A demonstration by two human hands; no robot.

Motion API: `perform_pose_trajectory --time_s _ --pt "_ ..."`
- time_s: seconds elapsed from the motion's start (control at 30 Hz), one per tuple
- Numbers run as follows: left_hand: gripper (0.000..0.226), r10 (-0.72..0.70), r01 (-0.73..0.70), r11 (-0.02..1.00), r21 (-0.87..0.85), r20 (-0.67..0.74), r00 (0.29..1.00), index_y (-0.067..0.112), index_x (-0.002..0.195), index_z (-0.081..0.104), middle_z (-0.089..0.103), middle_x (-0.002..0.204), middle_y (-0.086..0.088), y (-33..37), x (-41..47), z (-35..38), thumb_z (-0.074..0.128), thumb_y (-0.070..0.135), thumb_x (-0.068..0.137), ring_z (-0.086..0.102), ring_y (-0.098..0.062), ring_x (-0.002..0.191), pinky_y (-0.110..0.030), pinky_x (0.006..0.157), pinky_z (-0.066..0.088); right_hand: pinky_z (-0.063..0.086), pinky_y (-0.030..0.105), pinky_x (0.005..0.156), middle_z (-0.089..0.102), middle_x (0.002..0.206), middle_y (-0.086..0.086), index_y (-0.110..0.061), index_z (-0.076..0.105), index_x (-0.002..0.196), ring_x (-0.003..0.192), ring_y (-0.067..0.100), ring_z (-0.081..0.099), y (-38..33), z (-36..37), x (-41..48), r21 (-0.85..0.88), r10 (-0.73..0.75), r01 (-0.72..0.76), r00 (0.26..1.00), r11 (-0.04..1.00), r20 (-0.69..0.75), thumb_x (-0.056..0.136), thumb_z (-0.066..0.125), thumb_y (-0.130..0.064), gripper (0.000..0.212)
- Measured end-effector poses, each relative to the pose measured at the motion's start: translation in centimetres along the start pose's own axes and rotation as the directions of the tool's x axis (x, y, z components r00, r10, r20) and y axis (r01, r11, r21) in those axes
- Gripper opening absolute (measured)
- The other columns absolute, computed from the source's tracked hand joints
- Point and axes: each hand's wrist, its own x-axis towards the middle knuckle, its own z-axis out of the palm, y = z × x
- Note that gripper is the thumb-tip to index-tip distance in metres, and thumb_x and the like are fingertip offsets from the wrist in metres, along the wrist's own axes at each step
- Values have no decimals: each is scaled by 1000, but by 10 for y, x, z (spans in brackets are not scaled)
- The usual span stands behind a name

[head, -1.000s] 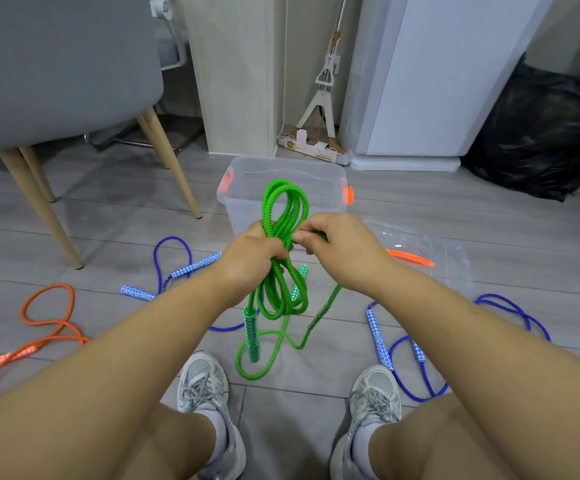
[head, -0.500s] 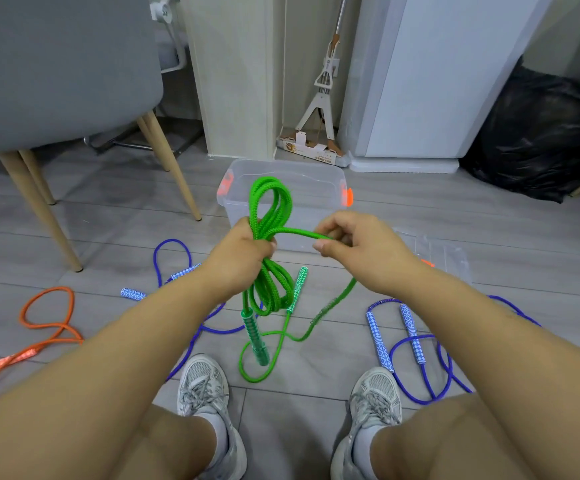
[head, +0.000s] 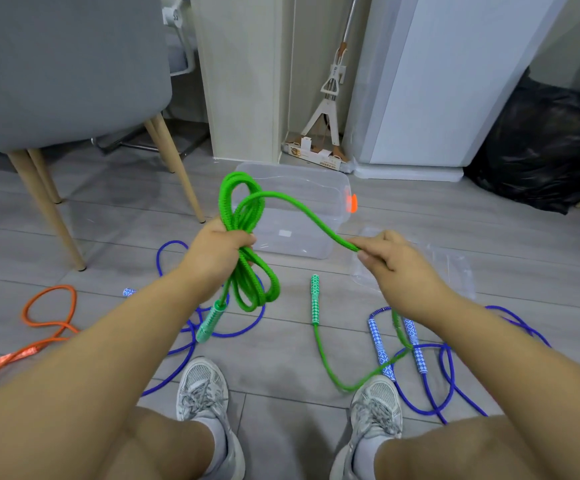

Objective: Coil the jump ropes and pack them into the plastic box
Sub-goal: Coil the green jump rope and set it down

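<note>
Green rope [head: 247,216] coils gripped in left hand [head: 217,249], right hand [head: 394,263] pinching a strand.

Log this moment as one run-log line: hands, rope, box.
phase: coiling green rope | left hand: grips coil | right hand: pinches loose strand | green handle: on floor | plastic box: holds no rope

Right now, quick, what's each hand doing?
Left hand: closed around the coiled bundle of the green jump rope.
Right hand: pinching that rope's free strand.
</note>
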Motion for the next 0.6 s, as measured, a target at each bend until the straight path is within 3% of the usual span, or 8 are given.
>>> perform_pose_trajectory --time_s 0.13,0.23,0.33,0.43,0.6 --pt "12 11 -10 1000 -17 38 999 4 82 51 42 65 -11 3 -8 17 53 -6 86 43 -21 54 -33 61 41 38 23 66 49 71 -7 -17 63 106 67 13 47 -21 17 13 175 55 -38 994 984 -94 91 57 -14 17" --pt "16 20 -18 999 -39 48 999 8 77 51 46 67 -11 5 -11 22 56 -4 86 46 -22 58 -35 63 42 40 19 60 53 67 -6 -17 60 90 59 9 47 -32 25 17 245 95 -66 989 967 -110 88 61 -16 3" --pt "17 59 -56 996 -63 59 996 9 75 53 50 66 -8 6 -13 23 57 -3 85 49 -22 58 -36 66 43 34 8 59 57 76 -4 -13 67 93 63 2 46 -40 29 15 132 -17 32 994 991 -112 89 60 -17 9" --pt "17 111 -106 991 -77 62 992 10 77 57 59 60 0 8 -16 25 56 -3 87 56 -12 54 -32 66 46 30 17 68 58 88 6 -11 69 101 76 10 46 -47 31 12 2 -153 154 986 988 -69 91 56 -17 17" --pt "24 123 -116 991 -71 108 986 17 84 62 67 85 -2 13 -21 28 49 -1 92 61 -16 75 -29 70 48 35 26 72 54 90 9 -14 69 107 83 20 51 -51 31 13 -45 -188 187 982 981 -16 93 52 -16 22"
